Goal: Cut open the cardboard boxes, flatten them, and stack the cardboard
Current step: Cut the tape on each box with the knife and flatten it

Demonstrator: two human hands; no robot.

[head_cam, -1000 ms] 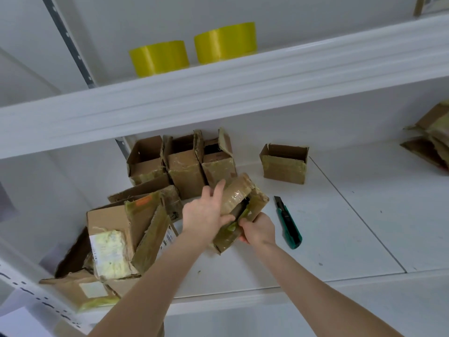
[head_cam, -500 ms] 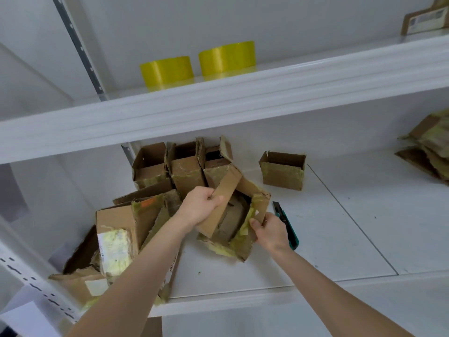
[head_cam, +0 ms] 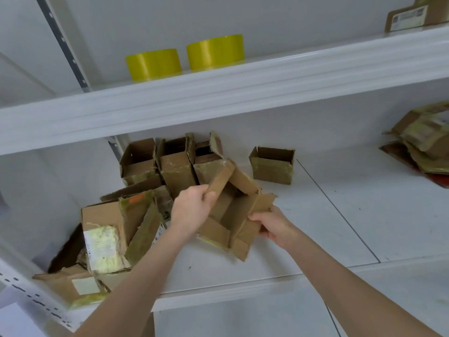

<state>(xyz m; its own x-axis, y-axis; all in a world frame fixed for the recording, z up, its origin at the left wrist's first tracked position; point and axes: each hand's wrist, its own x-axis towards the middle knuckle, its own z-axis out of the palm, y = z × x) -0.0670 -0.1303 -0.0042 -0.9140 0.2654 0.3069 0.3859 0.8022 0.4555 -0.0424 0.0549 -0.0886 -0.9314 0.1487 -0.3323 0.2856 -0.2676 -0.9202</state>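
While the left hand (head_cam: 192, 210) is gripping a long flap, fingers curled round its end, the right hand (head_cam: 272, 227) is pinching the opposite wall, thumb on top and fingers clamped beneath. Between them the box (head_cam: 233, 215) is hanging half unfolded at the middle of the view, low over the shelf (head_cam: 340, 215); whether its bottom corner is touching, I cannot tell. It is showing brown cardboard, splayed sides, bare inner panels and yellowish tape along its lower edges.

A pale label (head_cam: 104, 249) is lying on the pile (head_cam: 136, 229) of opened cardboard at eight o'clock, its print too blurred to read. At one o'clock, far up, a carton (head_cam: 408, 18) is carrying a white label, equally unreadable.

Three open boxes (head_cam: 175, 166) are standing in a row at eleven o'clock, the raised flap overlapping the rightmost. A lone box (head_cam: 272, 166) is sitting at one o'clock, apart. A heap (head_cam: 422, 142) of cardboard is resting at three o'clock by the edge. Two yellow rolls (head_cam: 153, 63) are standing on the top shelf (head_cam: 243, 93) at twelve o'clock.
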